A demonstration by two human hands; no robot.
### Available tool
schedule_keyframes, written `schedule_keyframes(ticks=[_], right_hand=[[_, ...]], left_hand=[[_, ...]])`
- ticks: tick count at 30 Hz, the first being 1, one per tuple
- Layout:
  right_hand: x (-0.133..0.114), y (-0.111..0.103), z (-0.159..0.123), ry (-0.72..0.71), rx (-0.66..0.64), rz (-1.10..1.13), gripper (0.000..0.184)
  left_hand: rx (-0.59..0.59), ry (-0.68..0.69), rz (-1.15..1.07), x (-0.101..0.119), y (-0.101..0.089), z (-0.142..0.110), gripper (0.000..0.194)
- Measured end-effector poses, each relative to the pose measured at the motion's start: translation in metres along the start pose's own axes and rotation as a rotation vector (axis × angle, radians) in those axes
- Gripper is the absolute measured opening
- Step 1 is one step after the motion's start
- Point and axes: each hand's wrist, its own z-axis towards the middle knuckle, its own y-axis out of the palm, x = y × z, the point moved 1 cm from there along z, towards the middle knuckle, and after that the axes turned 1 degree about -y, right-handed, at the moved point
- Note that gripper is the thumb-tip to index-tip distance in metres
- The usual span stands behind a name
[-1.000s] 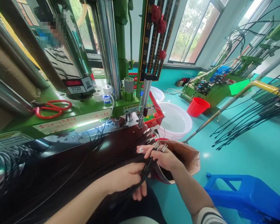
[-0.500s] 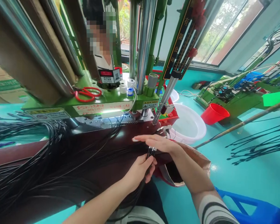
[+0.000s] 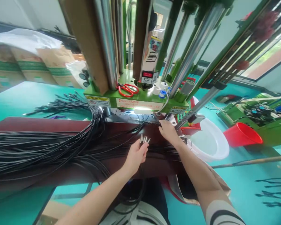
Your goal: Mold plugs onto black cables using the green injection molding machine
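Observation:
My left hand [image 3: 136, 156] is closed around a bundle of black cables, whose silver metal plug ends [image 3: 144, 139] stick up above the thumb. The cable tails hang down toward my lap. At the front of the green press machine [image 3: 131, 101], my right hand [image 3: 169, 132] reaches to the right end of the metal mold plate [image 3: 135, 116]. Its fingers are bent around a dark part at the plate's edge, too small to make out. Several thin black cables [image 3: 139, 126] run out of the mold onto the dark red bench [image 3: 131, 172].
A large heap of black cables [image 3: 49, 147] covers the bench's left side. Red scissors [image 3: 128, 90] and tape rolls [image 3: 162, 93] lie on the press. A white tub [image 3: 221, 147], red bucket [image 3: 244, 136] and open sack [image 3: 199, 203] stand right. A person [image 3: 151, 59] is behind the press.
My right hand has left the cable ends and moved forward to the mold plate. My left hand still holds the bundle, now tilted differently. The view has turned left.

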Motion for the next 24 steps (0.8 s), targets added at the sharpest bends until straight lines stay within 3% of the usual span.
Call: schedule_keyframes(ticks=[4,8,11,13,15,17,19,21,24], right_hand=[[0.007,0.012,0.013,0.033,-0.054,-0.078,0.04],[0.001,0.002,0.004,0.063,-0.167,-0.038,0.028],[0.0,-0.01,-0.021,0.105,-0.271,0.08,0.007],[0.001,-0.013,-0.048,0.156,-0.32,0.165,0.007],[0.0,-0.01,-0.079,0.25,-0.341,0.399,0.014],[-0.003,-0.002,-0.108,0.364,-0.31,0.805,0.023],[-0.01,0.007,-0.131,0.45,-0.199,1.194,0.032],[-0.016,0.016,-0.143,0.479,-0.046,1.396,0.04],[-0.02,0.024,-0.147,0.48,0.117,1.501,0.047]], left_hand=[[-0.026,-0.049,0.093,-0.004,-0.018,-0.003,0.029],[-0.043,0.007,0.098,-0.007,-0.017,-0.01,0.027],[-0.043,0.024,0.122,-0.005,-0.013,-0.015,0.027],[-0.056,0.002,0.152,-0.005,-0.011,-0.017,0.028],[-0.094,-0.031,0.181,-0.008,-0.008,-0.016,0.028],[-0.156,-0.077,0.193,-0.011,-0.003,-0.015,0.028],[-0.208,-0.143,0.204,-0.015,0.005,-0.013,0.028],[-0.235,-0.205,0.231,-0.018,0.014,-0.011,0.027],[-0.271,-0.24,0.264,-0.022,0.029,-0.01,0.025]])
